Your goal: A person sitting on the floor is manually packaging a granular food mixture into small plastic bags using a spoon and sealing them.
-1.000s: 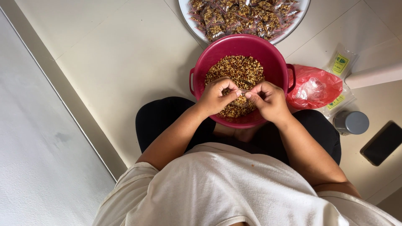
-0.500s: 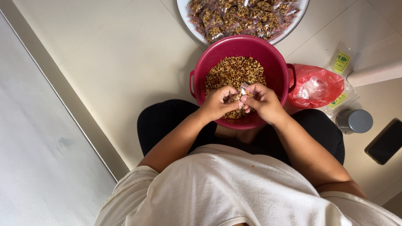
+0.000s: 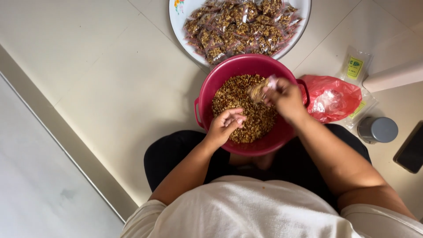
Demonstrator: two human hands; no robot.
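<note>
A person seated on the tiled floor [image 3: 88,79] works over a red basin [image 3: 246,72] of brown seed mix [image 3: 240,103]. The right hand [image 3: 286,99] pinches a small filled packet [image 3: 261,90] above the basin's far side; the left hand [image 3: 225,125], fingers loosely curled, rests on the mix at the near side. Beyond the basin sits a white tray [image 3: 185,13] of packets.
</note>
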